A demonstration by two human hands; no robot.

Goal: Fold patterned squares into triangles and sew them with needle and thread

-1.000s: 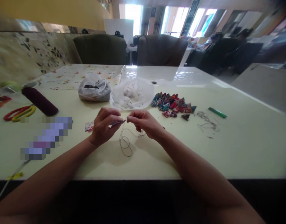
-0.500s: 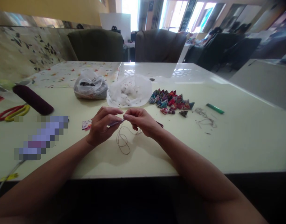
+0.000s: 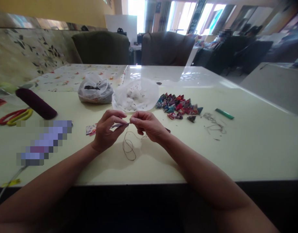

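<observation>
My left hand (image 3: 109, 130) pinches a small folded piece of purplish fabric (image 3: 118, 125) between thumb and fingers. Beside it, my right hand (image 3: 147, 125) has thumb and forefinger pressed together at the fabric's tip. What those fingertips grip is too small to make out; it may be a needle. A thin dark thread (image 3: 129, 150) hangs in loops from the fabric down to the table. Patterned fabric pieces (image 3: 91, 129) lie left of my left hand. Part of a dark reddish object (image 3: 167, 130) shows behind my right wrist.
Behind the hands are a plastic bag with dark contents (image 3: 95, 94), white stuffing on a plastic bag (image 3: 131, 97) and several fabric triangles (image 3: 179, 105). Scissors (image 3: 19, 117), a dark purple roll (image 3: 36, 103) and a blurred-out item (image 3: 45, 142) lie left. Loose threads (image 3: 214, 124) and a green object (image 3: 224, 113) lie right.
My right fingertips have shifted very slightly away from the left ones at the fabric's tip. The whole view has moved a little; both hands keep their pinch.
</observation>
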